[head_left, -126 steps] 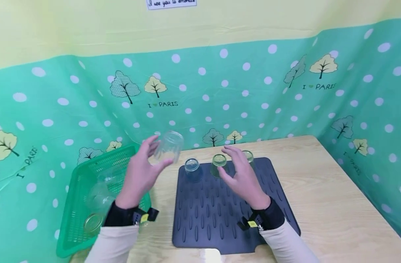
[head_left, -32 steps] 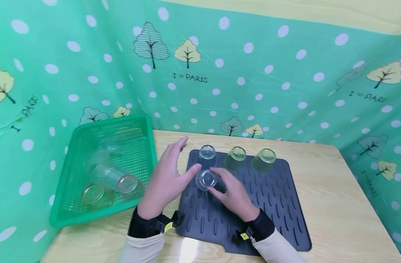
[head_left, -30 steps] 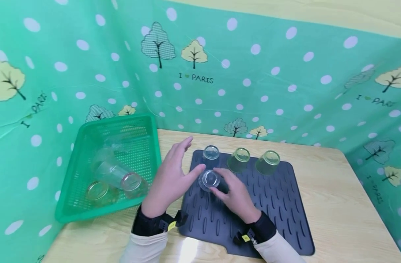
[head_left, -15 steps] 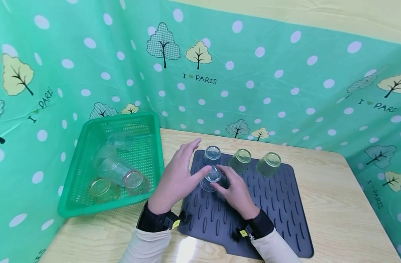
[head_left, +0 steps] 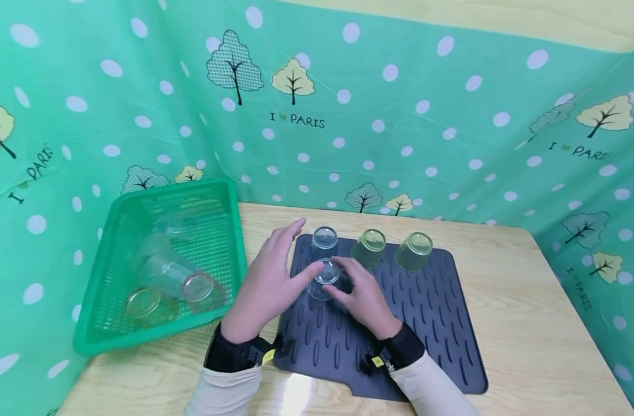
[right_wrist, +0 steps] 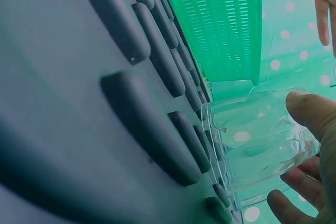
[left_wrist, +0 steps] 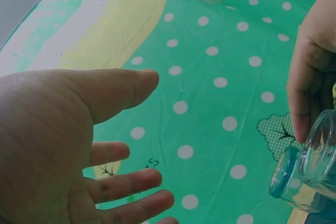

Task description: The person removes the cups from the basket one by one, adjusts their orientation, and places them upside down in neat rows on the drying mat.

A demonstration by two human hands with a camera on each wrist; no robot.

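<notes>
Firstly, at the far left stands the green basket (head_left: 114, 341) on the tabletop (head_left: 530, 323), and inside it lie some clear glasses (head_left: 178, 277) on their sides, one over another; how many there are I cannot say for sure, because the glass is transparent and the shapes mix together.

Next comes the left hand (head_left: 267, 289). Its fingers are straight and spread, with nothing held; only the thumb seems to touch the side of the clear glass (head_left: 324, 279), and the left wrist view shows the palm open towards the wall.

Between both hands, the clear glass is upside down on the dark ribbed mat (head_left: 431, 323), in the left front part, just in front of another inverted glass (head_left: 323, 241). The right hand (head_left: 366, 297) has its grip around it: the fingers and thumb are curled on the wall of the glass, as the right wrist view shows near the rim on the mat.

Further right, two yellowish glasses (head_left: 370, 245) (head_left: 412, 249) stand inverted in the same back row.

I think the risk is mostly tipping. The rim sits on raised ribs, so the glass may rock if the grip opens while it is tilted. It is also very near the glass behind, and a small push forward could knock them together.
</notes>
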